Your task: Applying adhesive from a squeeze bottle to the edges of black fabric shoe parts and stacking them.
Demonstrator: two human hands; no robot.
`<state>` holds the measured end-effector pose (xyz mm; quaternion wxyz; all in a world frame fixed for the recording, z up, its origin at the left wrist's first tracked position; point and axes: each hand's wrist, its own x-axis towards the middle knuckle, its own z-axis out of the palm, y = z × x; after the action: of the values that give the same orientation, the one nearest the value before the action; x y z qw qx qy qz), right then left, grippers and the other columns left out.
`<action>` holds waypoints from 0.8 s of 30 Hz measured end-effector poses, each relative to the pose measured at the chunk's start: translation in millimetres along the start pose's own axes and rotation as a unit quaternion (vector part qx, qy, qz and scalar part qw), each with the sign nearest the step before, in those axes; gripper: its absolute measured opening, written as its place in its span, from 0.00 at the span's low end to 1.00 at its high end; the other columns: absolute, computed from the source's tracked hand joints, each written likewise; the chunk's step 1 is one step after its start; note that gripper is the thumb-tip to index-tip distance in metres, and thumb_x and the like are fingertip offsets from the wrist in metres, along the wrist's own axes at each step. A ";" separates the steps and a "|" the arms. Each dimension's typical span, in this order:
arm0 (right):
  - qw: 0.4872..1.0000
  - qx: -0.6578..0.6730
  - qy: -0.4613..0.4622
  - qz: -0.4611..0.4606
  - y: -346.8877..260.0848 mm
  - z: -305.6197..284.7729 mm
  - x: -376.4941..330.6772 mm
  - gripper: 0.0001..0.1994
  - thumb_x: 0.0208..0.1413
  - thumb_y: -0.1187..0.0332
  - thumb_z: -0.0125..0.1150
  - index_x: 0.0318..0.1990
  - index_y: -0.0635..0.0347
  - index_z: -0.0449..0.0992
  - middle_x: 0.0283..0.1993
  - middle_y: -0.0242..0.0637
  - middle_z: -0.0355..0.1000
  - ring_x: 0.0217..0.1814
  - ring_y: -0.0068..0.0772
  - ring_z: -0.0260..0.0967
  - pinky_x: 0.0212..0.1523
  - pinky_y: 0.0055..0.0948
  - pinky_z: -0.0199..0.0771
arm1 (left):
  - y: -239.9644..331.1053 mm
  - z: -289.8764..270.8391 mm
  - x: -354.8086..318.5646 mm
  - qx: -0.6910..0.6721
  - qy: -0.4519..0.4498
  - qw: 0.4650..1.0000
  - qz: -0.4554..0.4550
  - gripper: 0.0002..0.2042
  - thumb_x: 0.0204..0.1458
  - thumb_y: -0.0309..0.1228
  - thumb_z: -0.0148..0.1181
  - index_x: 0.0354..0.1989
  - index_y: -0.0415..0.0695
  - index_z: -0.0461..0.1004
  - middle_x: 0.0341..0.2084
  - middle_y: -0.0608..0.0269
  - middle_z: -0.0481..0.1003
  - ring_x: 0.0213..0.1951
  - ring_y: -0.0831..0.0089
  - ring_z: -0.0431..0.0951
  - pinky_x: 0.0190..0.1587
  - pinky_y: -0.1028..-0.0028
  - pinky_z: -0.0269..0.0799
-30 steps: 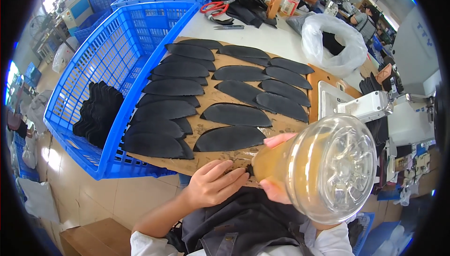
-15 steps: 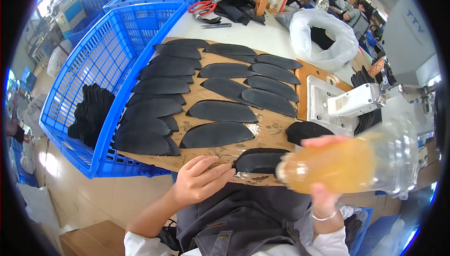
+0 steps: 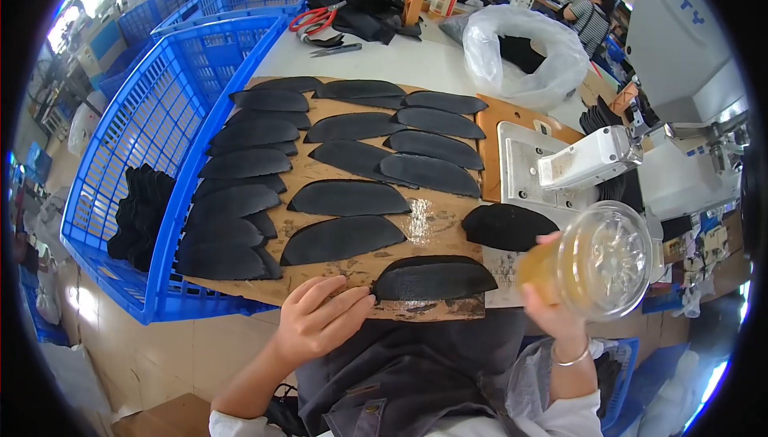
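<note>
My left hand (image 3: 322, 319) is closed, its fingertips on the left end of a black half-moon fabric piece (image 3: 436, 281) at the near edge of the brown board; the thumb is hidden. My right hand (image 3: 552, 309) grips a clear plastic bottle (image 3: 608, 261) with amber liquid inside. The bottle is tilted, its round base facing up and toward me, its neck hidden. The lower part of the black piece looks slightly shiny. Just left of the bottle lies another black piece (image 3: 510, 227). Several more black pieces (image 3: 348, 197) lie in overlapping columns on the brown board (image 3: 436, 225).
A blue crate (image 3: 172, 277) holding stacked black pieces stands on the left. On the right is a machine with a white arm (image 3: 588, 157). Red-handled scissors (image 3: 316, 19), metal snips (image 3: 336, 50) and a white plastic bag (image 3: 488, 49) lie farther back. A person (image 3: 590, 21) is in the background.
The bottle has swung from lying sideways over the near piece to the right, its base now turned toward me. My left hand keeps its place at the piece. The view has shifted slightly.
</note>
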<state>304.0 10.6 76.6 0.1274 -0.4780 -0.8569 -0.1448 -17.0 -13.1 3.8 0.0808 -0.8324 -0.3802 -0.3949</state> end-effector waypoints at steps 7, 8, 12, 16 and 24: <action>0.785 0.494 0.287 0.239 16.3 -3.0 -31.1 0.37 0.43 0.55 0.63 0.59 0.63 0.56 0.48 0.44 0.64 0.49 0.42 0.66 0.52 0.39 0.68 | 24.2 1.9 38.8 -0.026 -0.016 0.999 -0.030 0.16 0.36 0.34 0.69 0.35 0.45 0.76 0.34 0.66 0.73 0.37 0.66 0.72 0.42 0.67 0.66; 0.718 0.572 0.312 0.245 8.8 -2.9 -26.3 0.38 0.43 0.54 0.64 0.59 0.63 0.55 0.45 0.44 0.64 0.47 0.43 0.66 0.51 0.38 0.68 | 29.2 4.4 51.5 -0.024 -0.021 0.999 -0.029 0.16 0.36 0.34 0.69 0.35 0.45 0.76 0.34 0.66 0.73 0.37 0.66 0.72 0.42 0.67 0.66; 0.599 0.696 0.312 0.243 -2.3 8.2 -28.3 0.38 0.44 0.52 0.64 0.59 0.61 0.54 0.44 0.42 0.64 0.47 0.43 0.67 0.49 0.38 0.69 | 47.0 28.6 94.8 -0.115 -0.144 0.981 -0.059 0.21 0.35 0.37 0.70 0.40 0.46 0.74 0.45 0.63 0.68 0.45 0.62 0.67 0.46 0.64 0.61; 0.554 0.757 0.258 0.232 -1.3 15.2 -37.4 0.36 0.45 0.50 0.61 0.58 0.60 0.55 0.44 0.42 0.63 0.47 0.42 0.67 0.49 0.40 0.70 | 52.4 45.6 110.7 -0.104 -0.224 0.967 -0.055 0.21 0.36 0.38 0.69 0.40 0.45 0.74 0.47 0.62 0.65 0.47 0.62 0.64 0.48 0.65 0.60; 0.511 0.785 0.251 0.245 6.1 23.2 -41.7 0.36 0.46 0.49 0.58 0.58 0.60 0.54 0.43 0.41 0.63 0.45 0.42 0.68 0.46 0.41 0.72 | 48.8 44.0 119.8 -0.121 -0.241 0.960 -0.075 0.17 0.37 0.37 0.69 0.36 0.45 0.74 0.44 0.63 0.67 0.45 0.62 0.65 0.48 0.65 0.60</action>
<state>328.6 -10.4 41.1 0.6906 -0.3180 -0.4027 0.5097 91.1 40.2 68.3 -0.1445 -0.8756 -0.3991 -0.2305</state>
